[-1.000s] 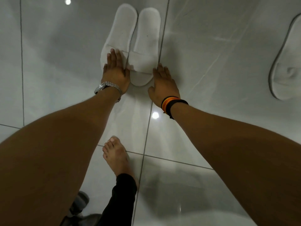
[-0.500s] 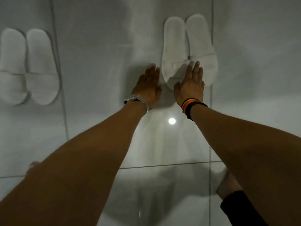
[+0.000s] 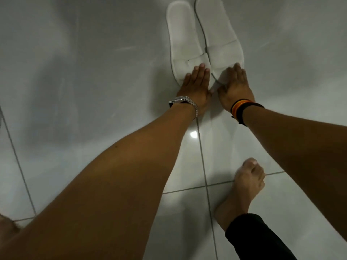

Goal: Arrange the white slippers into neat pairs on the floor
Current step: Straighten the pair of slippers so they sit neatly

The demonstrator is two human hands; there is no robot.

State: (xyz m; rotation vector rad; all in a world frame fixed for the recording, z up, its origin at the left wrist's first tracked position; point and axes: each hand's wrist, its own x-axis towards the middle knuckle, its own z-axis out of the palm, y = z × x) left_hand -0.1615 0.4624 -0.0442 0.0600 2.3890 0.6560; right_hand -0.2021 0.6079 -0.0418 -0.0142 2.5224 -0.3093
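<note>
Both hands lay flat, gripping nothing: left hand (image 3: 196, 85) on left slipper (image 3: 181, 40), right hand (image 3: 235, 85) on right slipper (image 3: 218, 32), on the floor (image 3: 84, 72).

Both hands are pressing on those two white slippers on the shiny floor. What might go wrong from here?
Two likely risks. The left hand and right hand lie flat on the near ends of the left slipper and right slipper; on the glossy tiled floor an uneven push may skew one and spoil the pair. Also, the person leans far forward, a bare foot on that slick tile, so slipping seems possible.
</note>
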